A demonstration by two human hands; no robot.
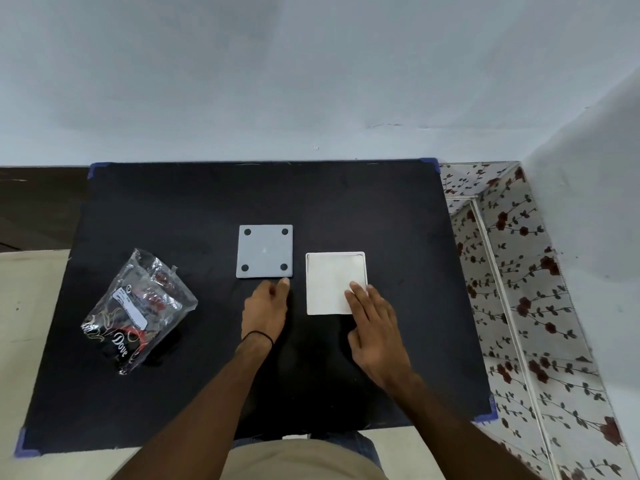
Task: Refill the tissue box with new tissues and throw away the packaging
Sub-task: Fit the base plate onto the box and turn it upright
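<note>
A white square tissue box (332, 278) lies open side up on the black table, white tissues filling it. My right hand (375, 327) rests flat on its near right corner, fingers spread. A grey square lid (265, 251) with four black round feet lies just left of the box. My left hand (266, 306) is loosely curled, fingertips touching the lid's near edge. The crumpled clear plastic packaging (138, 310), printed with dark graphics, lies far left on the table, empty as far as I can see.
The black table mat (207, 188) has blue tape at its corners. A floral-patterned surface (512, 271) runs along the right side. A pale wall stands behind the table. Light floor shows at left.
</note>
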